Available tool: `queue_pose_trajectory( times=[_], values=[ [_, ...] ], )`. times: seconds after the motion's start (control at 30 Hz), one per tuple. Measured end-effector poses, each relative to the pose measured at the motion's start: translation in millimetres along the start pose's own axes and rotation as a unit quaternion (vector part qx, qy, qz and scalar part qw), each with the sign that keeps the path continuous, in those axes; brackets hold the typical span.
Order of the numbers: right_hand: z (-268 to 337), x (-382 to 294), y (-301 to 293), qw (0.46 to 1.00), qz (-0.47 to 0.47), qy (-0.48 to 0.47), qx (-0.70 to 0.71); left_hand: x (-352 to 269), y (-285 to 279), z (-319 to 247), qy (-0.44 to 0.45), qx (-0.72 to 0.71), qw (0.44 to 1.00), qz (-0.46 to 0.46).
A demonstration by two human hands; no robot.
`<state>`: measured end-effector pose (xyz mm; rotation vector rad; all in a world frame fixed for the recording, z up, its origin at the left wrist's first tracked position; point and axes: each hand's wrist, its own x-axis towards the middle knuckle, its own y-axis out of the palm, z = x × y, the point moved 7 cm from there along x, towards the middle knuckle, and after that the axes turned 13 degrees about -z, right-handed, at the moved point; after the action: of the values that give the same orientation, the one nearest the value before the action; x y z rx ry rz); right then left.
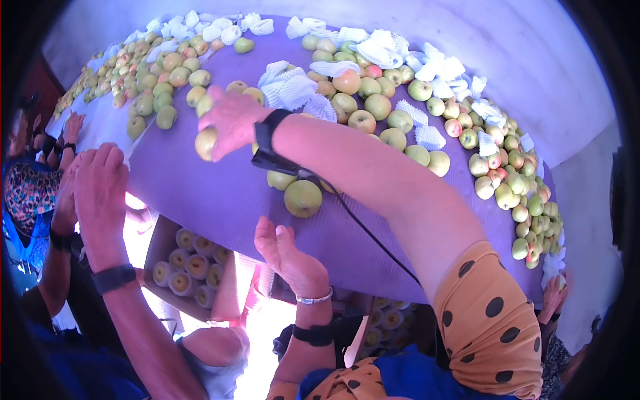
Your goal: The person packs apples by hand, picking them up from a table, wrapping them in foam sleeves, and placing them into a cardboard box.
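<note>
My right hand (231,122) reaches across the purple-covered table (210,185), its fingers around a yellow-green apple (205,143); a second apple (204,106) lies at its upper fingers. My left hand (295,262) is raised at the table's near edge, palm up and fingers apart, with nothing in it. Beyond its fingertips lies a large green apple (303,198), beside another partly under my right wrist. More apples (377,106) and white foam net sleeves (290,86) lie past my right forearm.
Heaps of apples stand at the left (150,80) and right (520,185). Below the table edge is a cardboard box (225,295) of foam-sleeved apples, with another box's apples (382,320) nearby. A co-worker's hands (100,195) are close on the left; other people's hands (552,295) show at the far right.
</note>
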<state>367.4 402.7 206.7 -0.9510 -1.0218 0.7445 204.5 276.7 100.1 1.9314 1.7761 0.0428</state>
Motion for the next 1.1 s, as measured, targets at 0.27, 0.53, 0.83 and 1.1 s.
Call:
queue_pose_trajectory(
  times=[0.27,0.53,0.83,1.1],
  values=[
    [-8,1,44,0.992,0.110,-0.044,-0.048,6,-2,-4,-0.006,0.001,1.000,-0.020],
    [-31,-4,58,0.985,0.167,0.048,-0.017,4,1,-7,-0.002,0.013,1.000,-0.015],
    [-60,-39,-32,0.989,-0.095,0.016,0.114,-5,4,-7,-0.003,0.009,1.000,-0.008],
    [-263,-200,-146,0.941,-0.028,0.251,-0.227,-15,10,-8,0.004,0.029,1.000,0.006]
  ],
)
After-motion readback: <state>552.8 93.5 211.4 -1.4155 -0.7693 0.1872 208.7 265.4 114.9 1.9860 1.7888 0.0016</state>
